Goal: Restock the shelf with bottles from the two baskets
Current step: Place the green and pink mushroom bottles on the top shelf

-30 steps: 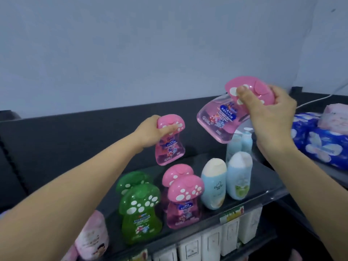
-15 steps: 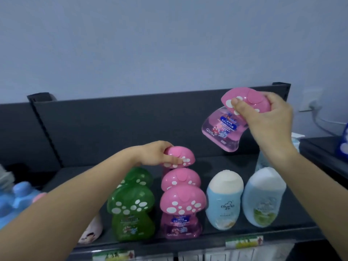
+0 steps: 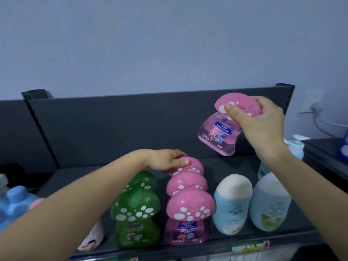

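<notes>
Your left grip (image 3: pixel 165 161) is clamped over the white-spotted cap of a pink mushroom-shaped plastic bottle (image 3: pixel 194 166), with the thumb on the cap's front and the fingers curled over its top. This rear pink bottle is last in a file of three on the dark grey shelf (image 3: pixel 235 164). Its body and base are hidden by the two ahead of it, so whether it touches the shelf cannot be told.

Your right grip (image 3: pixel 263 127) is clamped on the cap of a second pink mushroom bottle (image 3: pixel 216 137). This one is held in the air, tilted with its base swung to the left, above the shelf and in front of the dark back panel (image 3: pixel 113 129).

The middle pink bottle (image 3: pixel 186 183) and the front pink bottle (image 3: pixel 188 213) stand upright, one just behind the other. Two green mushroom-capped bottles (image 3: pixel 135 213) stand in file just left of them. To the right stand a pale blue oval bottle with a cream cap (image 3: pixel 231 204) and a larger pale blue bottle with a green label (image 3: pixel 269 206) (both upright, near the front edge). A pale blue pump bottle (image 3: pixel 294 147) shows behind your right forearm
</notes>
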Available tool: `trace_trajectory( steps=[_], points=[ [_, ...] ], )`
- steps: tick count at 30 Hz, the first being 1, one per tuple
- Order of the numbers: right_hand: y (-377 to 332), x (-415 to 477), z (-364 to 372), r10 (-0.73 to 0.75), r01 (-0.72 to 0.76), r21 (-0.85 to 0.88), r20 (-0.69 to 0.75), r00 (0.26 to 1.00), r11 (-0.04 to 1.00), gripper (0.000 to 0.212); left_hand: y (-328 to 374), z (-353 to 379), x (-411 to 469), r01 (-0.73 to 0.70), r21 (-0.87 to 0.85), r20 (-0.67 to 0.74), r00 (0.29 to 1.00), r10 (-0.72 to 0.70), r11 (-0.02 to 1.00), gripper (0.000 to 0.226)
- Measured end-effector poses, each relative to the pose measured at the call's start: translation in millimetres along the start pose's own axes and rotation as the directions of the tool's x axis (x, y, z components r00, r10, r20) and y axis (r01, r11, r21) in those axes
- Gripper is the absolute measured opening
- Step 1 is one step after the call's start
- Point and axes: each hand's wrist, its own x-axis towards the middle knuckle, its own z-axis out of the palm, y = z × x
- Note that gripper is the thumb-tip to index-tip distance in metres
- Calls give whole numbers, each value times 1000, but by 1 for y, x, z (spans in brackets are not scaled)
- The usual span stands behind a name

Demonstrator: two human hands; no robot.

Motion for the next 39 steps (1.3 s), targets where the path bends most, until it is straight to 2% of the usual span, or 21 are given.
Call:
trace_trajectory(
  steps=[4, 10, 14, 17, 19, 22, 28, 32, 35, 39],
  points=[
    [1, 0, 14, 3, -1, -36, 71, 997, 999, 36, -1, -3, -3, -16, 95, -19, 1000, 18, 995, 45],
    [6, 14, 44, 41, -24, -76, 230, 972, 997, 47, -8, -2, -1, -14, 204, -128, 991, 41, 979, 45],
    [12, 24, 64, 101, -75, -87, 341, 935, 993, 44, -5, -9, -8, 33, 338, -123, 992, 10, 941, 54],
    [16, 29, 79, 171, -149, -84, 474, 864, 985, 43, -8, -31, -24, 95, 350, -112, 992, -59, 932, 61],
    [21, 29, 89, 213, -170, -127, 558, 802, 977, 41, -17, -45, -36, 118, 340, -143, 987, -72, 933, 58],
    [30, 26, 101, 271, -170, -213, 667, 694, 962, 42, -30, -53, -50, 153, 362, -173, 980, -95, 920, 47],
    [50, 13, 115, 339, -137, -312, 806, 486, 940, 36, -42, -48, -56, 159, 336, -190, 977, -98, 928, 46],
    [59, 12, 120, 368, -142, -341, 828, 423, 929, 34, -46, -44, -54, 147, 317, -198, 976, -86, 937, 44],
    [63, 11, 122, 376, -150, -345, 831, 410, 927, 32, -49, -43, -51, 142, 312, -195, 977, -83, 939, 43],
    [72, 7, 125, 381, -68, -386, 838, 392, 920, 33, -52, -41, -48, 128, 292, -186, 980, -75, 948, 39]
  ],
)
